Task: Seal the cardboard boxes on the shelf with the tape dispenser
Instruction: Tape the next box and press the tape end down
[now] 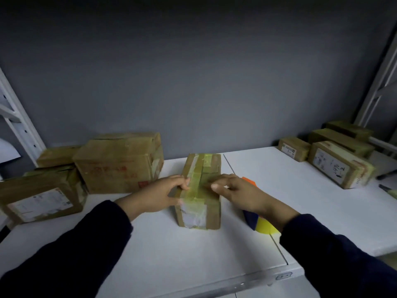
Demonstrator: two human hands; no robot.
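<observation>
A narrow cardboard box (212,166) stands in the middle of the white shelf (171,244), with yellowish tape running along its top and down its near end. My left hand (156,194) grips the box's left top edge, thumb pressed on the tape. My right hand (238,193) rests on the right side of the top, fingers bent on the tape. The tape dispenser (261,223), blue and yellow with an orange tip, lies on the shelf just right of the box, mostly hidden under my right wrist.
Three cardboard boxes (116,162) are piled at the left back of the shelf. Several more boxes (341,164) lie at the right back. White upright posts (19,125) stand at both ends, and a grey wall is behind.
</observation>
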